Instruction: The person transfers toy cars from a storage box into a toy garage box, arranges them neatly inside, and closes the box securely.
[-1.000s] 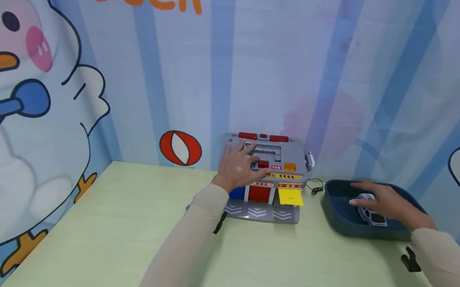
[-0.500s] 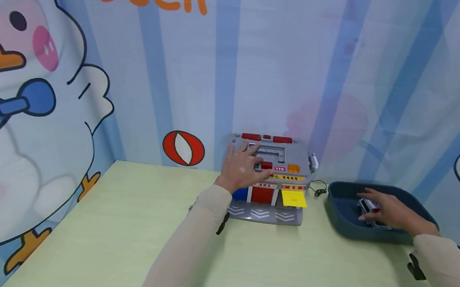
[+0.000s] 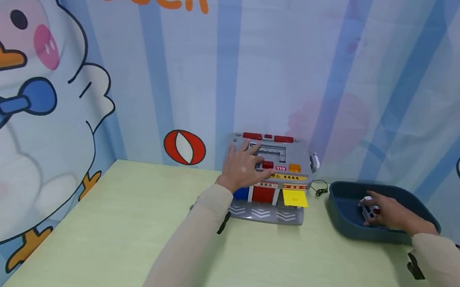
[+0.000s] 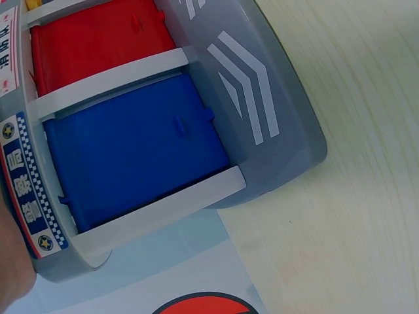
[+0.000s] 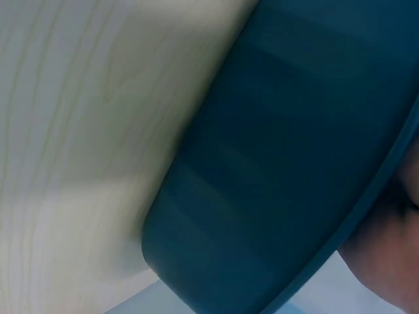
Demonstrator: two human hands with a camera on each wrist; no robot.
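Observation:
My left hand [image 3: 242, 169] rests with spread fingers on the roof of a grey toy garage [image 3: 300, 153] against the back wall. In the head view, the garage's yellow door [image 3: 295, 198] is flipped up, while its red door [image 3: 263, 194] is down. The left wrist view shows the blue door [image 4: 131, 150] down too. Inside a dark blue bin [image 3: 344, 224] at the right, my right hand [image 3: 394, 212] grips a small white toy car [image 3: 368, 208] between thumb and fingers. The bin's outer wall [image 5: 262, 163] hides most of that hand in the right wrist view.
A coiled black cord [image 3: 321, 191] lies between garage and bin. The pale wooden table [image 3: 138, 224] stretches out in front. A blue striped backdrop [image 3: 191, 74] with a printed duck [image 3: 26, 161] stands behind and at the left.
My right hand has lowered into the bin and closed its fingers on the white toy car, which has turned slightly. My left hand stays on the garage roof.

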